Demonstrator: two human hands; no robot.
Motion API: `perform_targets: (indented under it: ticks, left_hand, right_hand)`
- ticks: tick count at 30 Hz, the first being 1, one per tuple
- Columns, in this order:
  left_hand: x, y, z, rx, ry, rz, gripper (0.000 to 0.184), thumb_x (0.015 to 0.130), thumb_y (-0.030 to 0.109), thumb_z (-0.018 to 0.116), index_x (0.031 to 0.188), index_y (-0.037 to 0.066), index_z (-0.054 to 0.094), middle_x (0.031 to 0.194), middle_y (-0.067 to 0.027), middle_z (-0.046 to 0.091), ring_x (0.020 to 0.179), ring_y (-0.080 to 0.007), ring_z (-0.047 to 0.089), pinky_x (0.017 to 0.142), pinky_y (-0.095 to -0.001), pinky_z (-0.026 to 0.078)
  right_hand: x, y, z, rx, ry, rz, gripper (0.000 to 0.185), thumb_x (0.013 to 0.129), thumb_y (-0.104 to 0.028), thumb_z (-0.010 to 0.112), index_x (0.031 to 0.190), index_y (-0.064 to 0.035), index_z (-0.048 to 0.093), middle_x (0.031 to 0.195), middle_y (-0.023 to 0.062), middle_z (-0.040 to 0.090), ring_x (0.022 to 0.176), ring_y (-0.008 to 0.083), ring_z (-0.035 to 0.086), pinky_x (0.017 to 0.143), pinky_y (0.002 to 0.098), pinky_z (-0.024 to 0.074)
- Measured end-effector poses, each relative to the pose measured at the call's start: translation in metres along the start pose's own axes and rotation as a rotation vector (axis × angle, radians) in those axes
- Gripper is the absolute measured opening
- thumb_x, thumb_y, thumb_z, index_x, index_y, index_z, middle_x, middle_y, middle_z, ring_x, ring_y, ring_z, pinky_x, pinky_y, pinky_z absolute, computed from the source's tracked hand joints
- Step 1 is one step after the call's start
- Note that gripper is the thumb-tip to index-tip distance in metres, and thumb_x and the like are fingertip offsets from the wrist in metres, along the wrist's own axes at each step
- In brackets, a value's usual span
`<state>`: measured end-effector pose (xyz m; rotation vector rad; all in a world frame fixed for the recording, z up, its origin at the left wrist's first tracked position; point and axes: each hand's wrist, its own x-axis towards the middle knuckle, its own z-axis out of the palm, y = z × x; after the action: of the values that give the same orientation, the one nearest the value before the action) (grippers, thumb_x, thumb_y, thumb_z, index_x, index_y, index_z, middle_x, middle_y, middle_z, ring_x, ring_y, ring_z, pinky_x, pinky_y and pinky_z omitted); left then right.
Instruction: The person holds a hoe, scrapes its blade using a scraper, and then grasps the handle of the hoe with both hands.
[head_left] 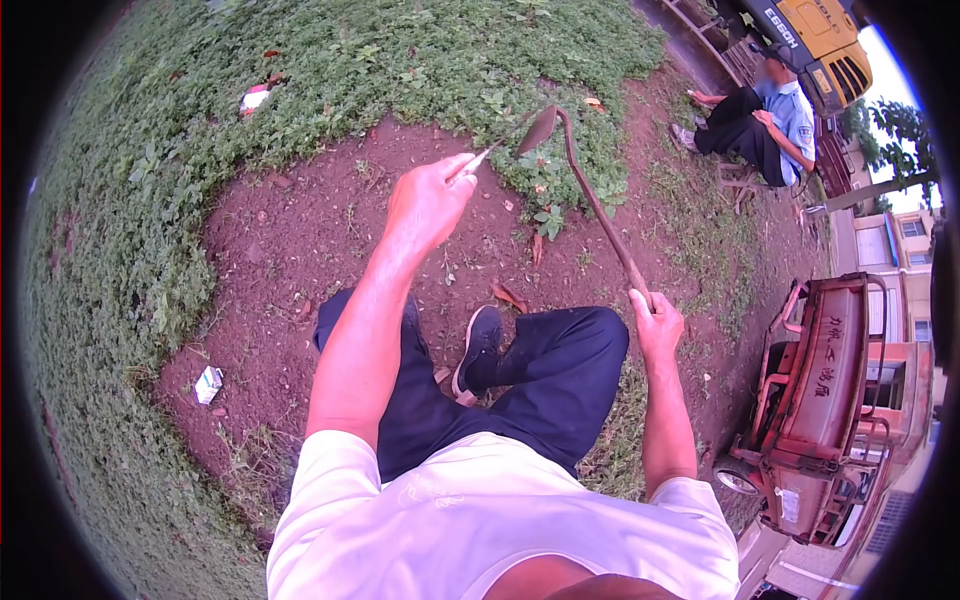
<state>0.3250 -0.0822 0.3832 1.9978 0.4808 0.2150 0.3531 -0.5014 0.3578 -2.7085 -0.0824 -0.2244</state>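
My right hand (657, 325) is closed round the lower end of a brown hand hoe (600, 210). The hoe's shaft rises away from me and hooks over at the top to a small dark blade (538, 132). My left hand (432, 203) is raised over the bare soil, fingers pinched on a thin, pale, pointed thing (483, 160) whose kind I cannot make out. It reaches towards the hoe blade; whether they touch I cannot tell. Low green plants (550, 190) grow below and beyond the blade.
Bare brown soil (300, 235) lies around my shoes, bordered by dense green ground cover (130, 200). A small white box (208, 385) and a red-and-white scrap (255, 98) lie there. At right are a seated person (765, 125), a rusty red vehicle (820, 370) and a yellow machine (825, 45).
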Motion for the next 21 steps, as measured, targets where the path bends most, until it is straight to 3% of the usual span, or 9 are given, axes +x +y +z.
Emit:
perform_targets:
  ticks: [2, 6, 8, 10, 14, 16, 17, 20, 21]
  left_hand:
    - [-0.013, 0.006, -0.006, -0.001, -0.135, -0.006, 0.043, 0.093, 0.026, 0.065, 0.133, 0.011, 0.068, 0.108, -0.0127, 0.076, 0.094, -0.0205, 0.072, 0.084, -0.0351, 0.053]
    - [-0.012, -0.016, 0.010, 0.014, -0.050, 0.153, 0.042, 0.093, 0.027, 0.065, 0.132, 0.012, 0.069, 0.109, -0.0131, 0.076, 0.094, -0.0259, 0.073, 0.084, -0.0378, 0.054]
    - [-0.004, -0.013, 0.012, 0.081, -0.001, 0.219, 0.041, 0.094, 0.028, 0.064, 0.133, 0.016, 0.068, 0.107, -0.0160, 0.073, 0.100, -0.0357, 0.070, 0.088, -0.0465, 0.054]
    - [0.001, -0.006, 0.012, 0.136, 0.056, 0.173, 0.041, 0.094, 0.028, 0.065, 0.133, 0.016, 0.068, 0.104, -0.0137, 0.073, 0.096, -0.0336, 0.070, 0.086, -0.0452, 0.054]
    - [0.002, -0.003, 0.015, 0.215, 0.188, 0.133, 0.043, 0.094, 0.026, 0.068, 0.136, 0.022, 0.065, 0.099, -0.0103, 0.067, 0.092, -0.0308, 0.069, 0.083, -0.0444, 0.053]
    - [-0.001, -0.002, 0.013, 0.203, 0.200, 0.091, 0.046, 0.092, 0.025, 0.070, 0.138, 0.026, 0.064, 0.099, -0.0099, 0.063, 0.091, -0.0307, 0.068, 0.083, -0.0452, 0.053]
    - [-0.001, -0.004, 0.012, 0.207, 0.208, 0.090, 0.046, 0.092, 0.025, 0.070, 0.138, 0.026, 0.064, 0.099, -0.0099, 0.063, 0.091, -0.0307, 0.068, 0.083, -0.0452, 0.053]
    - [-0.004, -0.010, 0.012, 0.285, 0.210, 0.076, 0.045, 0.092, 0.026, 0.070, 0.137, 0.025, 0.065, 0.098, -0.0101, 0.063, 0.092, -0.0302, 0.068, 0.083, -0.0450, 0.053]
    - [-0.005, -0.010, 0.013, 0.278, 0.208, 0.081, 0.045, 0.092, 0.026, 0.069, 0.137, 0.025, 0.065, 0.097, -0.0100, 0.063, 0.092, -0.0298, 0.068, 0.082, -0.0447, 0.053]
  right_hand:
    - [0.005, 0.010, 0.002, -0.023, 0.003, 0.032, 0.033, 0.088, -0.038, 0.079, 0.088, -0.0057, 0.074, 0.065, 0.0118, 0.060, 0.059, 0.0238, 0.059, 0.062, 0.0392, 0.0478]
    - [0.000, 0.011, -0.001, -0.039, -0.024, 0.049, 0.034, 0.088, -0.040, 0.078, 0.089, -0.0064, 0.074, 0.066, 0.0128, 0.062, 0.060, 0.0261, 0.061, 0.062, 0.0403, 0.0483]
    - [-0.005, 0.007, 0.001, -0.033, -0.026, -0.020, 0.035, 0.088, -0.041, 0.078, 0.089, -0.0063, 0.074, 0.067, 0.0133, 0.063, 0.060, 0.0267, 0.062, 0.062, 0.0408, 0.0486]
    - [-0.013, 0.006, -0.001, -0.066, -0.019, -0.125, 0.036, 0.088, -0.042, 0.077, 0.090, -0.0060, 0.074, 0.069, 0.0151, 0.065, 0.061, 0.0288, 0.064, 0.062, 0.0416, 0.0493]
    - [0.000, -0.010, -0.004, -0.107, 0.022, -0.110, 0.036, 0.089, -0.041, 0.077, 0.091, -0.0053, 0.074, 0.068, 0.0156, 0.064, 0.061, 0.0268, 0.063, 0.063, 0.0407, 0.0490]
    - [0.011, -0.017, -0.010, -0.080, 0.032, 0.102, 0.037, 0.093, -0.040, 0.074, 0.088, -0.0031, 0.072, 0.064, 0.0087, 0.061, 0.060, 0.0192, 0.058, 0.061, 0.0374, 0.0469]
    - [0.016, -0.017, -0.013, -0.073, 0.031, 0.096, 0.037, 0.093, -0.040, 0.074, 0.088, -0.0031, 0.072, 0.064, 0.0087, 0.061, 0.060, 0.0192, 0.058, 0.061, 0.0374, 0.0469]
    - [0.020, -0.026, -0.030, 0.250, 0.073, 0.133, 0.043, 0.100, -0.039, 0.068, 0.080, -0.0012, 0.065, 0.067, -0.0045, 0.050, 0.064, 0.0073, 0.045, 0.056, 0.0300, 0.0375]
    - [0.018, -0.031, -0.033, 0.247, 0.070, 0.136, 0.043, 0.100, -0.039, 0.068, 0.080, -0.0012, 0.065, 0.067, -0.0045, 0.050, 0.064, 0.0073, 0.045, 0.056, 0.0300, 0.0375]
